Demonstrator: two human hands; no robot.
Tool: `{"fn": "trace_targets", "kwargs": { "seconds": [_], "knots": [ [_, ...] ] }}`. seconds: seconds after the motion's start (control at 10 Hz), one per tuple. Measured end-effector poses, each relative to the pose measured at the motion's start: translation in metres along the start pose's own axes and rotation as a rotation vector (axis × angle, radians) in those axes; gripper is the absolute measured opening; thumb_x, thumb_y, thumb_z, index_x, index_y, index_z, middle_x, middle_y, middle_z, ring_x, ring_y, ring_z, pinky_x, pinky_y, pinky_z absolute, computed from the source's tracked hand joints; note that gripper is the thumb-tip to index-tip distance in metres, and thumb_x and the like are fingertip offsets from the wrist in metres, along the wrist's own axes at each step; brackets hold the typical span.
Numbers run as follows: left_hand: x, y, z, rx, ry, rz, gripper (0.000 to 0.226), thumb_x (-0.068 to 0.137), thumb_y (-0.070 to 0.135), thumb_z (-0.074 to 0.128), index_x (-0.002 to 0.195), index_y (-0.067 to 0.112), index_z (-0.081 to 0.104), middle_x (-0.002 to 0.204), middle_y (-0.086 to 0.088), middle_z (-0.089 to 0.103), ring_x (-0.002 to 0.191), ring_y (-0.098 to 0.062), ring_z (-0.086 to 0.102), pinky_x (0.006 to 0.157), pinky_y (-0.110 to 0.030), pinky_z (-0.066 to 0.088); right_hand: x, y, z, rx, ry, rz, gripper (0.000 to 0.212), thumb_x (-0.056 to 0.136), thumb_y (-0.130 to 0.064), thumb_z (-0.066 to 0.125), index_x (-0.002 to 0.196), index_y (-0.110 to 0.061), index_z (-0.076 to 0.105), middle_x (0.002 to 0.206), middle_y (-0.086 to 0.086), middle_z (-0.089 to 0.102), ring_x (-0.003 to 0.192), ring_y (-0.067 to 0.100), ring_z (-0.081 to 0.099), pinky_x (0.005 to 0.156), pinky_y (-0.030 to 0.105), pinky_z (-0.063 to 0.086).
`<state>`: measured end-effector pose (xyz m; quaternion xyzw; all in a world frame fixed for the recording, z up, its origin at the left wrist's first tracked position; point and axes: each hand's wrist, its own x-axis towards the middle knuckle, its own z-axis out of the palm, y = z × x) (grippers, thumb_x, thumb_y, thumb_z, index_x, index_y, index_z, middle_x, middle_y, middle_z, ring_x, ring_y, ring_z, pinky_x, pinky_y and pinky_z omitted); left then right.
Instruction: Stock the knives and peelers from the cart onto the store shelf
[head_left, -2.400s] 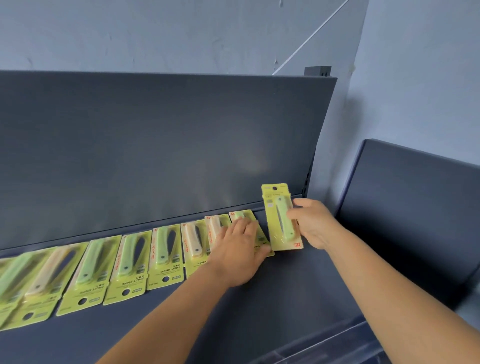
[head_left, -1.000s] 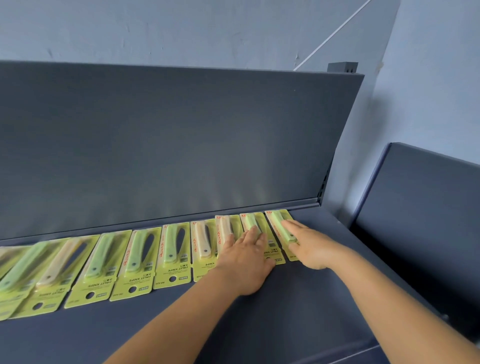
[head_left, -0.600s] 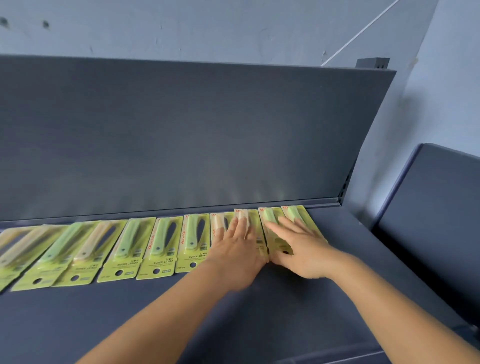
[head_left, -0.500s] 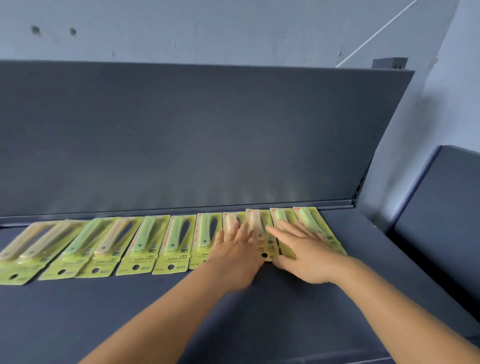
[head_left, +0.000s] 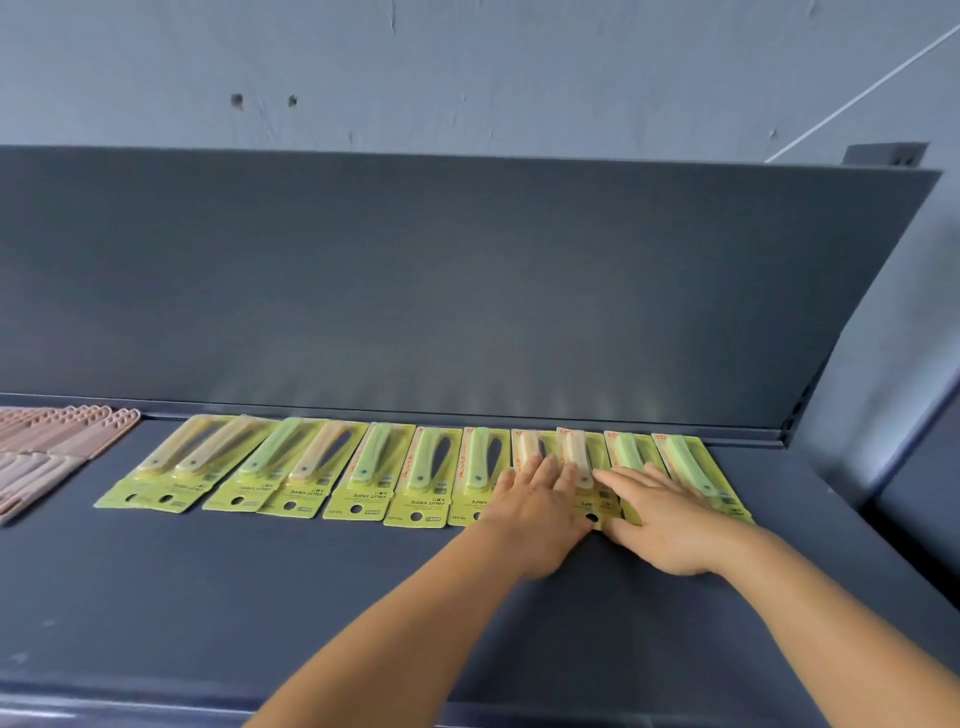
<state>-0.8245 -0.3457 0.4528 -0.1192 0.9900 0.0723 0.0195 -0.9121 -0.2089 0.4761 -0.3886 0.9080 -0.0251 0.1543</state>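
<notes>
Eleven knife packs (head_left: 423, 475) lie in a row along the far edge of the dark shelf (head_left: 260, 597), just in front of its back panel (head_left: 467, 286). Each is a yellow-green card with a clear blister over a green or cream handle. The cards lie upside down to the viewer; "FRUIT KNIFE" can be read on several, with red script down one side that is too small to make out. Some cards overlap their neighbours. The left hand (head_left: 535, 512) lies flat, fingers straight, pressing on the packs near the right end of the row. The right hand (head_left: 662, 512) lies flat beside it, fingers spread over the last packs, holding nothing. Pink items (head_left: 57, 441) lie at the far left of the shelf.
</notes>
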Motion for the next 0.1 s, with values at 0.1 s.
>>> {"fn": "trace_targets", "kwargs": {
  "seconds": [0.1],
  "knots": [
    [-0.0047,-0.0003,-0.0001,-0.045,0.057,0.016,0.071,0.099,0.048,0.032,0.153,0.013,0.003,0.161,-0.006,0.002,0.148,-0.023,-0.004,0.12,-0.043,0.004,-0.0046,-0.0031,-0.0024,-0.027,0.019,0.016,0.062,0.1,-0.041,0.034,0.152,-0.038,0.001,0.159,-0.015,-0.008,0.147,0.015,-0.013,0.118,0.043,-0.003]
  ]
}}
